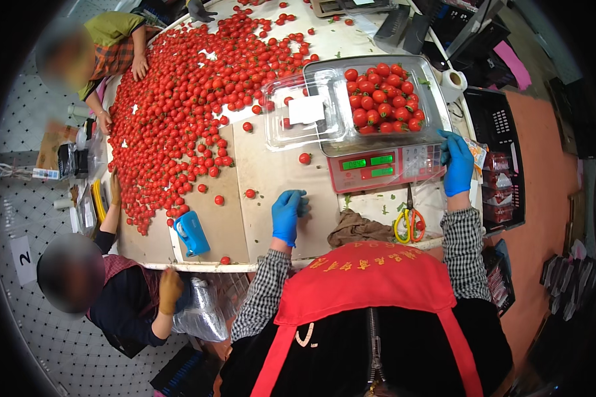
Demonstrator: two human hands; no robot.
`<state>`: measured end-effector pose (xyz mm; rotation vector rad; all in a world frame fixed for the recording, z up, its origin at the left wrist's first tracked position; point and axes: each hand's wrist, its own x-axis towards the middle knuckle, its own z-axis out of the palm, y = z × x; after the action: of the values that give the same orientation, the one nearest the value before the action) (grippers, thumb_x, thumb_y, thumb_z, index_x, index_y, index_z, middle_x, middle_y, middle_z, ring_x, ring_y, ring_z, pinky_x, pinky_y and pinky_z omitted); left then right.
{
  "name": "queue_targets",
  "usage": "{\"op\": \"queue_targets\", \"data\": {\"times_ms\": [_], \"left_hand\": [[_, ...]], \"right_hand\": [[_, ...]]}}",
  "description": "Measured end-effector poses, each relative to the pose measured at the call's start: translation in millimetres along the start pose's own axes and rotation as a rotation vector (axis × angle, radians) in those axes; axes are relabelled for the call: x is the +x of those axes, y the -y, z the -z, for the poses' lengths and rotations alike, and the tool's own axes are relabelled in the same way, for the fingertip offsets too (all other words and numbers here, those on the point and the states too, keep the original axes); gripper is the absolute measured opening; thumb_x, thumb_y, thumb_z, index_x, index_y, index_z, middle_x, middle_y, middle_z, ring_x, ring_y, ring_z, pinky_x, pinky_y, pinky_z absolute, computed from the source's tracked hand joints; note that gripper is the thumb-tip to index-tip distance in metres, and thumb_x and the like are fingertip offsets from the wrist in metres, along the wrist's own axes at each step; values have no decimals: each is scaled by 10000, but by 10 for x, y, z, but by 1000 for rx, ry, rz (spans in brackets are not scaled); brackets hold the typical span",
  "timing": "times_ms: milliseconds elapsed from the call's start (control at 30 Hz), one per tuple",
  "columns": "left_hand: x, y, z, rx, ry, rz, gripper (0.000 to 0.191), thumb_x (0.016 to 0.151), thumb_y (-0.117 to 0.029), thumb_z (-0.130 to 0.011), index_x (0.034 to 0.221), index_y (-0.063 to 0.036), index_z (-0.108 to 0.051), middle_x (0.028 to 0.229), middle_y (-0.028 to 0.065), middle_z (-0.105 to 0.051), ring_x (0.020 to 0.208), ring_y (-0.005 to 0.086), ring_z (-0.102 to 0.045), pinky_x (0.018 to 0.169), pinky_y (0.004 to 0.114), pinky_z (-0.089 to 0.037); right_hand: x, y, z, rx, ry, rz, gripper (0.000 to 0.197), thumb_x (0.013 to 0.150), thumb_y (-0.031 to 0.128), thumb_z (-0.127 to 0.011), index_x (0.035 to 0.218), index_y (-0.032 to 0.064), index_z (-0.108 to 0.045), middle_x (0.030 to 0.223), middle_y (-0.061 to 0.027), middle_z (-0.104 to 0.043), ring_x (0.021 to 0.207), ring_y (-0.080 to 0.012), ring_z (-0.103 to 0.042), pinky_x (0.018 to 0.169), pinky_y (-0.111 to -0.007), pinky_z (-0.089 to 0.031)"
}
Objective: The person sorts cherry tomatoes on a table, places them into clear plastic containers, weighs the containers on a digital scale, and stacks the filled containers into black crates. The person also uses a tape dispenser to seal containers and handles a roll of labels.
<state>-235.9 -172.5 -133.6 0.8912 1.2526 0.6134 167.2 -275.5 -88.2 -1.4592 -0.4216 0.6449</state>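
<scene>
My left hand (pixel 287 217), in a blue glove, hovers over the cardboard-covered tabletop with its fingers loosely bent and nothing visible in them. Beside the right end of a digital scale (pixel 365 186) is my right hand (pixel 457 164), also gloved, its fingers apart near the corner of the steel weighing tray (pixel 382 149). I see nothing in its grasp. On the tray sits a clear plastic clamshell box filled with cherry tomatoes (pixel 385 99). Its lid (pixel 278 136) is folded open to the left, with a white label (pixel 306 109) on it.
A wide heap of cherry tomatoes (pixel 193 94) covers the table's left side. Near me lie a blue tape dispenser (pixel 192 233), a brown cloth (pixel 360 228) and scissors (pixel 410 221). Co-workers' hands (pixel 139 67) reach in from the left. A black crate (pixel 501 198) stands right.
</scene>
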Motion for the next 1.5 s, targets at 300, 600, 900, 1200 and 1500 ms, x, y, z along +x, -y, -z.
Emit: {"op": "queue_targets", "data": {"times_ms": [300,600,900,1200,1500], "left_hand": [[742,-281,-423,948,-261,-815,336,878,-145,-663,1214,-133,-647,1093,123,-616,940,307,-640,796,395,-532],[300,-469,-428,988,120,-621,228,874,-186,-680,1093,-124,-667,908,88,-648,726,254,-637,686,367,-525],[-38,-1412,-1435,985,192,-1257,429,812,-128,-762,1222,-129,-637,833,39,-614,718,224,-600,620,356,-474],[249,-1516,-1919,1353,100,-1303,477,808,-163,-729,1271,-147,-617,842,60,-549,735,260,-576,596,397,-466],[-27,-755,-1194,625,353,-804,159,920,-148,-675,1044,-70,-735,765,60,-631,653,146,-574,615,282,-468]], "right_hand": [[-93,57,-32,5,48,-4,271,1029,160,-515,1180,10,-682,785,35,-559,587,-25,-449,528,-179,-358],[-141,82,-7,11,2,-31,249,1025,163,-525,1148,40,-703,777,51,-558,607,-21,-439,554,-181,-367],[-173,99,-123,78,7,-67,233,997,105,-524,1123,25,-704,803,25,-580,606,-36,-443,553,-185,-368],[-111,104,-126,74,20,-63,239,1015,137,-526,1135,45,-711,817,25,-588,604,-33,-443,565,-183,-375],[37,109,-270,-13,90,-86,287,986,114,-576,1263,62,-634,873,19,-614,649,-47,-545,591,-197,-459]]}}
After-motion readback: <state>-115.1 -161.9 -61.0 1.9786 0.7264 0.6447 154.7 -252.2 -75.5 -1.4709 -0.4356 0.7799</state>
